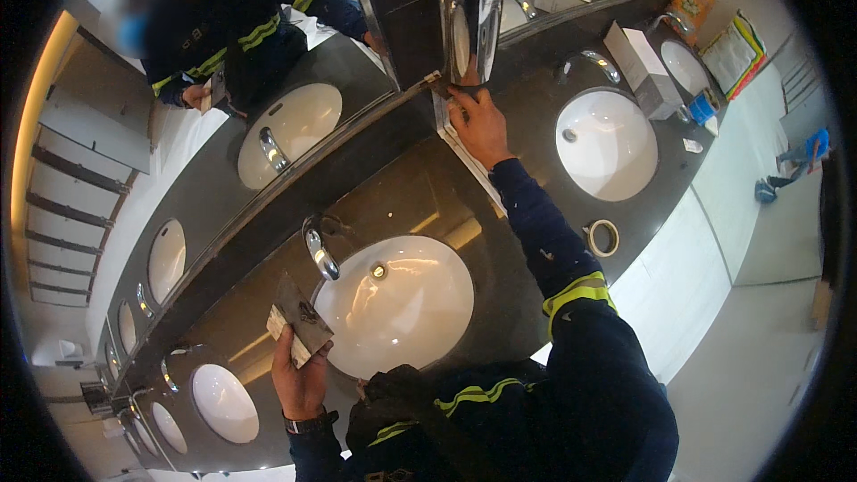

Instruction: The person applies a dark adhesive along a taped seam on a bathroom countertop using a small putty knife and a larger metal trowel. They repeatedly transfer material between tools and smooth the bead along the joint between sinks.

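My left hand (301, 381) holds a flat dark trowel-like plate (302, 314) with a pale block under it, just left of the white oval basin (397, 303) in front of me. My right hand (480, 128) reaches far forward to the foot of the mirror, its fingers pressed on a pale strip (464, 150) that runs along the dark counter (428, 187) below a shiny metal soap dispenser (471, 27). Whether the right hand grips a tool there is hidden by the fingers.
A chrome tap (320, 252) stands behind the near basin. A second basin (607, 143) lies to the right, with a roll of tape (603, 237) near the counter edge and a white box (644, 67) beyond. The mirror (268, 54) reflects me. More basins curve away left.
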{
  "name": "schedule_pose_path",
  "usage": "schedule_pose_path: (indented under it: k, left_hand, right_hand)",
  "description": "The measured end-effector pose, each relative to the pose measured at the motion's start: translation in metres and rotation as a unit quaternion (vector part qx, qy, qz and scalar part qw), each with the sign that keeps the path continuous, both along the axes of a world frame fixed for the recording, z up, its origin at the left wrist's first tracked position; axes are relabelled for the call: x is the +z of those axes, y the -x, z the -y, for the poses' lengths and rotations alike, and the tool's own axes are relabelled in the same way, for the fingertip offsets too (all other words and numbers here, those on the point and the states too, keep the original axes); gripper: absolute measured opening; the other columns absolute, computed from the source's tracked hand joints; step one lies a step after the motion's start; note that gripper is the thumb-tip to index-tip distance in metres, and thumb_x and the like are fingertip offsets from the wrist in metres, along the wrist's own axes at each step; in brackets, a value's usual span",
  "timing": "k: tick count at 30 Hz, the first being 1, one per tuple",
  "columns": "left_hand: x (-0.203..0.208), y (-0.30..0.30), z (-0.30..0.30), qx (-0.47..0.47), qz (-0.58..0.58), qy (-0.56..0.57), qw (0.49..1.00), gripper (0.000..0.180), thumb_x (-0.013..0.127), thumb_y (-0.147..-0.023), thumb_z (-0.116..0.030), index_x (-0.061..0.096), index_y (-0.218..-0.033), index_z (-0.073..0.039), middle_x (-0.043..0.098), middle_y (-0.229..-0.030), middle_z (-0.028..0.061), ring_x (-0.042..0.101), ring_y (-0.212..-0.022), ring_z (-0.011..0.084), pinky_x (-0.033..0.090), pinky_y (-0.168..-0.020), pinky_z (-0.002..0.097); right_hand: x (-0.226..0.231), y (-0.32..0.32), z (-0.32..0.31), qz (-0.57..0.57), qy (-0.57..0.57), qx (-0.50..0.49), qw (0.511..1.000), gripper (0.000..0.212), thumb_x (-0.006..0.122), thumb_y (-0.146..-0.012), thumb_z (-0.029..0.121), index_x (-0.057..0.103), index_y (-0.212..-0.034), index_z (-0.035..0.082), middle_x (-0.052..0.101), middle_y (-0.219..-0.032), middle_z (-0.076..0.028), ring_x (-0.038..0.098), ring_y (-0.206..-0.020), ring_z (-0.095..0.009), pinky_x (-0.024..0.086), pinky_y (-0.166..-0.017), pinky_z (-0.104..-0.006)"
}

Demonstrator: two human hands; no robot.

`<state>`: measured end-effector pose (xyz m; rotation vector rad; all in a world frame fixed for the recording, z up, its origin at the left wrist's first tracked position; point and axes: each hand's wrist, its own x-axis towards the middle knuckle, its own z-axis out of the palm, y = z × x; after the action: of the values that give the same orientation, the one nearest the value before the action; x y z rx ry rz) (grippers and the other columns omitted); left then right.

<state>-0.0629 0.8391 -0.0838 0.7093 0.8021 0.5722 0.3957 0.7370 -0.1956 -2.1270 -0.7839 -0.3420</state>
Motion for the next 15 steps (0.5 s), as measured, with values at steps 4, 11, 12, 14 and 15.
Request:
schedule_pose_path:
  k: [4, 11, 12, 14, 15]
  left_hand:
    - [0.000, -0.002, 0.000, -0.001, 0.006, 0.010, 1.000, 0.038, 0.053, -0.098, -0.023, 0.049, -0.132, -0.008, 0.061, -0.123, 0.0079, 0.058, -0.112, 0.0213, 0.047, -0.092, 0.0414]
    - [0.003, -0.007, 0.004, 0.029, -0.023, -0.016, 0.999, 0.032, 0.053, -0.099, -0.026, 0.052, -0.126, -0.008, 0.064, -0.112, 0.0073, 0.063, -0.098, 0.0197, 0.051, -0.077, 0.0355]
    - [0.004, -0.007, 0.005, 0.033, -0.021, -0.009, 0.999, 0.032, 0.053, -0.099, -0.025, 0.052, -0.126, -0.008, 0.064, -0.112, 0.0072, 0.063, -0.097, 0.0196, 0.051, -0.077, 0.0354]
    - [0.007, -0.009, 0.006, 0.041, -0.017, 0.004, 0.999, 0.032, 0.054, -0.098, -0.025, 0.052, -0.126, -0.008, 0.064, -0.111, 0.0071, 0.063, -0.096, 0.0193, 0.051, -0.076, 0.0351]
    - [0.007, -0.009, 0.006, 0.039, -0.018, 0.003, 0.999, 0.032, 0.054, -0.098, -0.025, 0.052, -0.126, -0.008, 0.064, -0.111, 0.0069, 0.063, -0.095, 0.0191, 0.051, -0.076, 0.0351]
  right_hand:
    - [0.005, -0.010, -0.003, 0.043, 0.009, 0.017, 0.999, 0.029, 0.057, -0.092, 0.029, 0.067, -0.113, 0.011, 0.056, -0.114, -0.017, 0.062, -0.095, -0.037, 0.051, -0.080, -0.0458]
    - [0.015, -0.009, -0.013, 0.083, 0.009, 0.040, 0.996, 0.031, 0.054, -0.094, 0.029, 0.067, -0.112, 0.007, 0.061, -0.115, -0.016, 0.064, -0.095, -0.036, 0.052, -0.082, -0.0450]
    - [0.016, -0.009, -0.014, 0.077, 0.018, 0.040, 0.996, 0.032, 0.054, -0.094, 0.029, 0.067, -0.113, 0.007, 0.062, -0.114, -0.016, 0.064, -0.095, -0.036, 0.053, -0.081, -0.0449]
    - [0.017, -0.010, -0.015, 0.068, 0.038, 0.039, 0.996, 0.032, 0.053, -0.094, 0.029, 0.067, -0.112, 0.007, 0.063, -0.111, -0.017, 0.065, -0.093, -0.036, 0.053, -0.080, -0.0451]
    - [0.018, -0.010, -0.015, 0.064, 0.048, 0.038, 0.996, 0.032, 0.053, -0.094, 0.029, 0.067, -0.112, 0.007, 0.064, -0.109, -0.017, 0.065, -0.092, -0.036, 0.053, -0.079, -0.0453]
